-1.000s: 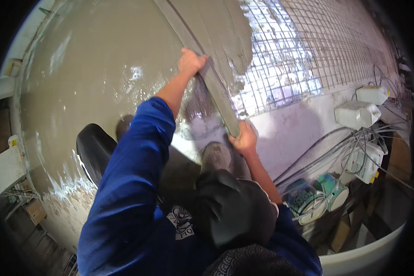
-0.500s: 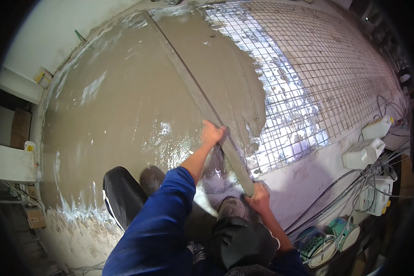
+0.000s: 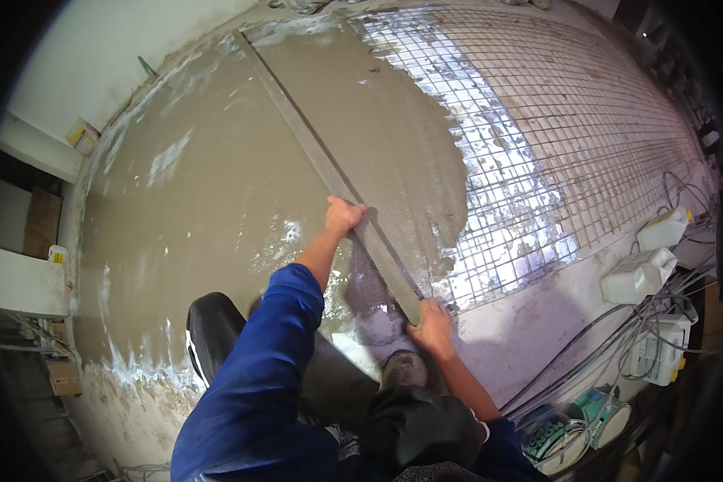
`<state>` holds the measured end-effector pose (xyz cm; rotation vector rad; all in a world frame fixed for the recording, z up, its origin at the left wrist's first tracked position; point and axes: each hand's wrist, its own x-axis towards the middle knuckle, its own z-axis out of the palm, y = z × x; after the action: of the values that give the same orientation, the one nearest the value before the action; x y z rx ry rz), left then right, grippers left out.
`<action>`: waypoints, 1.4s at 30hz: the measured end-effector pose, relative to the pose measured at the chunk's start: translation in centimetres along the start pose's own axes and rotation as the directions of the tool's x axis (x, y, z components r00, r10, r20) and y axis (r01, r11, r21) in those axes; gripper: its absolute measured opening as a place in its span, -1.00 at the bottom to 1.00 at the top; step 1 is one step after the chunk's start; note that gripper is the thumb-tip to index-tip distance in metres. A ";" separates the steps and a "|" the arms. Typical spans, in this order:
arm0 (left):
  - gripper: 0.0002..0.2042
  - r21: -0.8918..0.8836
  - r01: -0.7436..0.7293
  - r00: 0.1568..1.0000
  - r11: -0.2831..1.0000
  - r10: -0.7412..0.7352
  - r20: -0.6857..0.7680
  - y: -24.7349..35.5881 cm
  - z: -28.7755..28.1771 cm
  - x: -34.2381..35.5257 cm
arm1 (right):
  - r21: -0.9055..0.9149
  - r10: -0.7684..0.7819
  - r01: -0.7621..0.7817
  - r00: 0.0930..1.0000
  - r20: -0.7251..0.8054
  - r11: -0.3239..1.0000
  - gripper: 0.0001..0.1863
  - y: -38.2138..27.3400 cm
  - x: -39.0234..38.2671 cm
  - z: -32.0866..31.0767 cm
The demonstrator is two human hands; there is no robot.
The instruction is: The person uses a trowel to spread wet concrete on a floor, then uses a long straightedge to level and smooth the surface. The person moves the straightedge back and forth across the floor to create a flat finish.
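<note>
A long, straight screed bar (image 3: 304,136) lies slantwise over a layer of wet grey-brown mortar (image 3: 209,201). My left hand (image 3: 345,215) is closed round the bar partway along it. Down at the near end, my right hand (image 3: 433,328) grips the same bar. The mortar looks smooth and glossy, with whitish wet patches near my left forearm. Its ragged right edge stops on a wire mesh (image 3: 502,173) that lies over the floor. The fingers' undersides are hidden by the bar.
White plastic jugs (image 3: 639,275), tangled cables (image 3: 618,325) and green buckets (image 3: 608,418) stand at the lower right. A cardboard box (image 3: 63,377) sits at the lower left. My shoe (image 3: 404,371) rests close to the bar's near end. A white wall (image 3: 80,60) borders the mortar at the upper left.
Both hands have shifted left and slightly up in the picture with the screed bar. Its far end has moved a little left too. The grip of both hands stays the same.
</note>
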<state>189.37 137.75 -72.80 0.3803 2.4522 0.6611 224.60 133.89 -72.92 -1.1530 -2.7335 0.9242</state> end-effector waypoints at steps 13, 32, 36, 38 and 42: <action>-0.12 -0.004 0.009 1.000 1.000 -0.009 -0.006 -1.9 2.1 -6.1 | 0.067 -0.045 0.045 0.999 -0.012 0.997 -0.51 2.9 -5.3 -0.4; -0.12 -0.034 -0.114 0.992 0.993 0.116 0.058 -1.6 6.0 -8.2 | 0.048 0.002 0.005 0.989 -0.146 0.999 -0.45 4.4 -9.2 -0.6; -0.12 0.061 -0.056 0.998 0.997 0.054 0.044 1.0 5.2 -5.7 | -0.002 0.014 -0.015 0.975 -0.222 1.000 -0.52 4.0 -6.5 0.3; -0.12 0.073 -0.048 0.997 0.996 0.043 0.070 1.6 5.4 -6.3 | 0.025 0.020 -0.016 0.981 -0.191 1.000 -0.49 4.2 -7.3 0.1; -0.11 0.085 -0.070 0.989 0.994 0.058 0.134 0.5 7.5 -11.3 | 0.065 0.173 -0.166 0.978 -0.115 0.984 -0.46 4.9 -11.9 -1.1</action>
<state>202.85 136.43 -72.85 0.5230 2.3577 0.5357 236.62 129.27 -72.39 -1.4006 -2.5317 0.9076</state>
